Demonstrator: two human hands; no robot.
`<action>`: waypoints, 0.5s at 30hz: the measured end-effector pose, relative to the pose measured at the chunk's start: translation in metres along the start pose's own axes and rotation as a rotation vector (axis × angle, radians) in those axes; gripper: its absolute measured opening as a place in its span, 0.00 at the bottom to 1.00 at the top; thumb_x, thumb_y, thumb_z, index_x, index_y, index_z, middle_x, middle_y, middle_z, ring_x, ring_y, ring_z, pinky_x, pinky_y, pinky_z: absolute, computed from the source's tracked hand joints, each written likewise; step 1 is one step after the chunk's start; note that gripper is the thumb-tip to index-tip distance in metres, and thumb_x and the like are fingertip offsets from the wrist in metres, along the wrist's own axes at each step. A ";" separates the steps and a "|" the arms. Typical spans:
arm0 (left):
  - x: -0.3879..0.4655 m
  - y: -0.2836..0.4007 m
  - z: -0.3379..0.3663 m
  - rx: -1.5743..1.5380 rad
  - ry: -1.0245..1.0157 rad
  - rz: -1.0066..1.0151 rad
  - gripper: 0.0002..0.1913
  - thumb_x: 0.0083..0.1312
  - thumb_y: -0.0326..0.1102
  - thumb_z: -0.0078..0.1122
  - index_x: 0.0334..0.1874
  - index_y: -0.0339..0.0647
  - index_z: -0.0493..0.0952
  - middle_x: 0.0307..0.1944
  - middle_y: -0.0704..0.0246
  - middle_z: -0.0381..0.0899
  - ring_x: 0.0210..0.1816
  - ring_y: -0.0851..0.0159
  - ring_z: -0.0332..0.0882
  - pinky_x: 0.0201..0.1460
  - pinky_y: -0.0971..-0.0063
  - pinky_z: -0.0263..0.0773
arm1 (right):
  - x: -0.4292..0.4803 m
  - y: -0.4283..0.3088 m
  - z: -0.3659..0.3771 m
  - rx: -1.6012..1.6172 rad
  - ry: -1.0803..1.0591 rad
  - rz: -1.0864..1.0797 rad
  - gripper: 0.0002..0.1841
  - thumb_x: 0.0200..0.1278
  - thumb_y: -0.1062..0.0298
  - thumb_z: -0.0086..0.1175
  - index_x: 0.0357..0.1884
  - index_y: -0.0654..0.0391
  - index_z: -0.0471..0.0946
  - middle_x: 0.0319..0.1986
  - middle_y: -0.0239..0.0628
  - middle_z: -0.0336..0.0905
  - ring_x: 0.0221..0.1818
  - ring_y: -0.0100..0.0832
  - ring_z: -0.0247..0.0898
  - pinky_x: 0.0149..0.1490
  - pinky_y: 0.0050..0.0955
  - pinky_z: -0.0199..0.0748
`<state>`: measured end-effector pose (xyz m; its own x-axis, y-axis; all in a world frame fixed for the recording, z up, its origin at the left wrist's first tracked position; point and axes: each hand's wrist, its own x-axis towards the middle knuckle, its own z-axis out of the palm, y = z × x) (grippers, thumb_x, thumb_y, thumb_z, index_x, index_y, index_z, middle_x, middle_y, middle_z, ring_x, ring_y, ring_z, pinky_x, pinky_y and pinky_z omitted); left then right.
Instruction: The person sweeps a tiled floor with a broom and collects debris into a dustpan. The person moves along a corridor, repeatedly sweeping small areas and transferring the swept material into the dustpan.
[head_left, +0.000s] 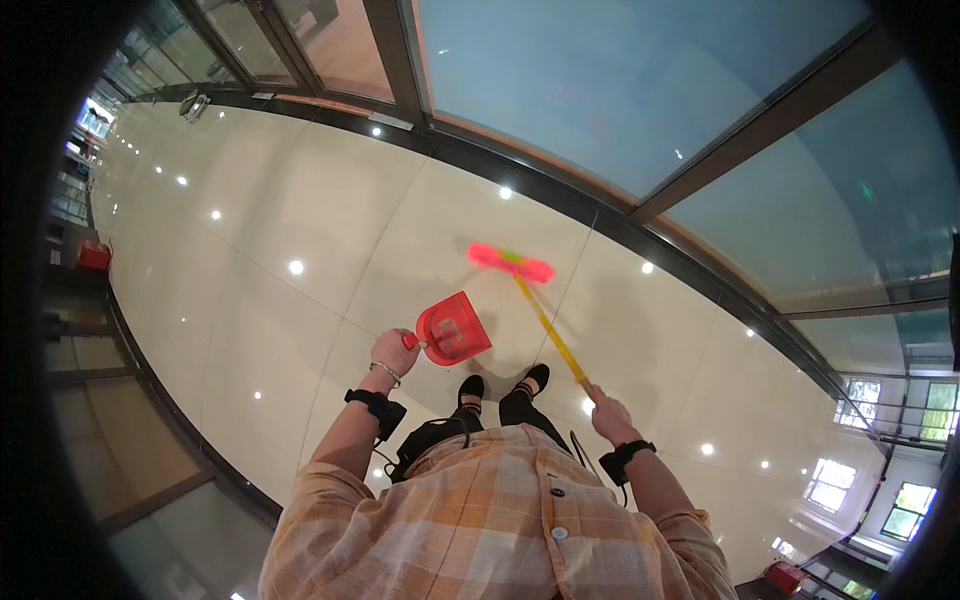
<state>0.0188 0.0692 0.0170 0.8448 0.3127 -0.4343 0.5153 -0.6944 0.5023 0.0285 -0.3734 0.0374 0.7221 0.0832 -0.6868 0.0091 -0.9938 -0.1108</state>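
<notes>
My left hand (394, 352) grips the short handle of a red plastic dustpan (454, 331), its open edge turned to the right. Closed around the upper end of a yellow broom handle (553, 334) is my right hand (613, 420). The handle slants away to the broom's pink bristle head (511, 262), which has a green patch in its middle and looks blurred. That head is beyond the dustpan and to its right, apart from it. Whether the dustpan touches the floor, I cannot tell.
Glossy cream floor tiles (285, 217) reflect ceiling lights. Ahead, a dark baseboard (551, 199) runs below framed glass panels (600, 90). Another glazed wall (142, 427) stands at the left, near a red box (93, 255). A second red box (786, 577) is at lower right.
</notes>
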 end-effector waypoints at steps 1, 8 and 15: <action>-0.001 0.000 0.000 -0.005 0.009 -0.003 0.09 0.52 0.38 0.59 0.30 0.40 0.79 0.28 0.57 0.80 0.33 0.49 0.79 0.37 0.61 0.75 | -0.005 0.000 0.006 0.057 -0.004 -0.040 0.28 0.61 0.67 0.41 0.67 0.47 0.59 0.41 0.52 0.77 0.44 0.53 0.73 0.50 0.49 0.70; -0.002 -0.008 -0.003 -0.003 -0.003 -0.041 0.09 0.52 0.38 0.59 0.31 0.41 0.80 0.30 0.57 0.80 0.35 0.48 0.79 0.39 0.60 0.75 | -0.069 0.006 0.033 0.442 -0.296 -0.240 0.28 0.59 0.64 0.51 0.64 0.48 0.64 0.49 0.46 0.76 0.52 0.46 0.72 0.56 0.40 0.69; -0.003 -0.005 -0.001 -0.019 -0.025 -0.008 0.09 0.52 0.38 0.59 0.29 0.40 0.79 0.28 0.55 0.79 0.33 0.48 0.78 0.38 0.59 0.74 | -0.091 0.039 -0.002 0.300 -0.055 0.020 0.27 0.58 0.60 0.52 0.62 0.40 0.67 0.47 0.44 0.77 0.50 0.47 0.73 0.54 0.42 0.71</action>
<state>0.0139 0.0720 0.0168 0.8370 0.3019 -0.4563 0.5246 -0.6796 0.5128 -0.0355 -0.4203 0.0973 0.6816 0.0755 -0.7278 -0.2156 -0.9298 -0.2983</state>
